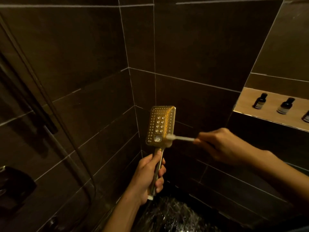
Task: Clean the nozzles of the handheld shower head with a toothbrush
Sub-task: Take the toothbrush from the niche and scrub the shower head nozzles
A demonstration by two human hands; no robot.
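Observation:
A rectangular gold shower head [160, 124] stands upright in the middle of the head view, its nozzle face turned towards me. My left hand [148, 178] is wrapped around its handle below the head. My right hand [217, 144] holds a white toothbrush [180, 138] by the handle, coming in from the right. The bristles rest on the lower right part of the nozzle face, beside a small square button. The toothbrush is slightly blurred.
Dark brown tiled walls meet in a corner behind the shower head. A lit niche shelf [247, 104] at the right holds small dark bottles [285, 105]. A shower hose [66, 124] and a dark wall fitting [15, 186] are at the left. The wet dark floor [175, 215] lies below.

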